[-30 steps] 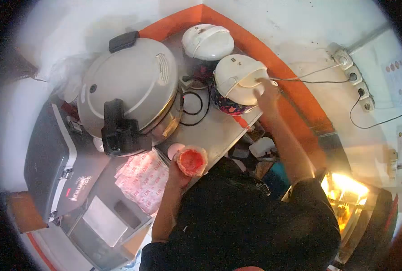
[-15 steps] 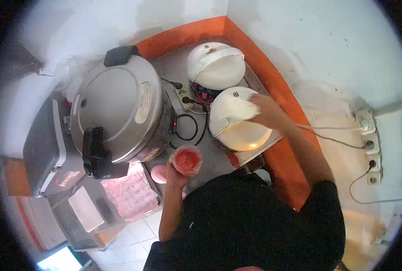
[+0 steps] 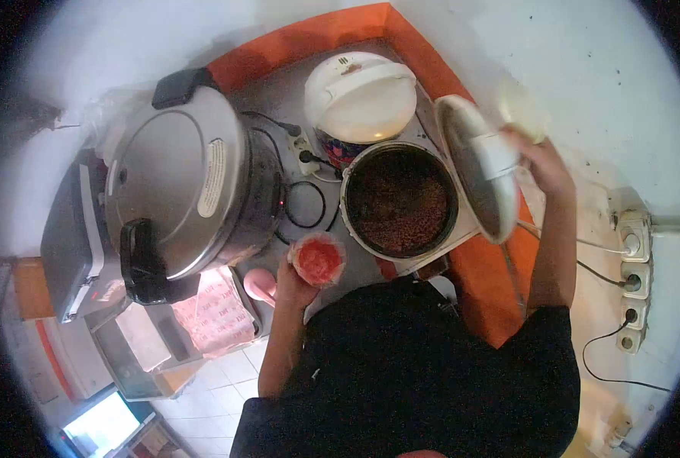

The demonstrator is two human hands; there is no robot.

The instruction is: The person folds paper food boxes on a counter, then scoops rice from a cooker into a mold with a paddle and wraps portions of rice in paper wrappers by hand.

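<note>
My left hand (image 3: 297, 288) is closed around a clear plastic cup (image 3: 319, 259) with red contents. A pink scoop (image 3: 261, 285) lies just left of that hand. To the right stands an uncovered round cooker (image 3: 344, 200) with dark brown, grainy food (image 3: 405, 202) inside. Its white lid (image 3: 477, 168) is tilted up on edge at the cooker's right side. My right hand (image 3: 542, 156) has its fingers at the lid's handle. Something pale and blurred (image 3: 525, 113) shows above those fingers; I cannot make out what it is.
A second cooker with a white lid (image 3: 361, 99) stands behind. At left is a large steel cooker (image 3: 168, 175) with black handles. A power strip (image 3: 303, 153) and black cables lie between them. Printed pink paper (image 3: 214, 313) lies lower left; wall sockets (image 3: 634, 263) are at right.
The front cooker's lid has come up and tilted to the right with my right hand, uncovering the brown food. My left hand still holds the cup in nearly the same place.
</note>
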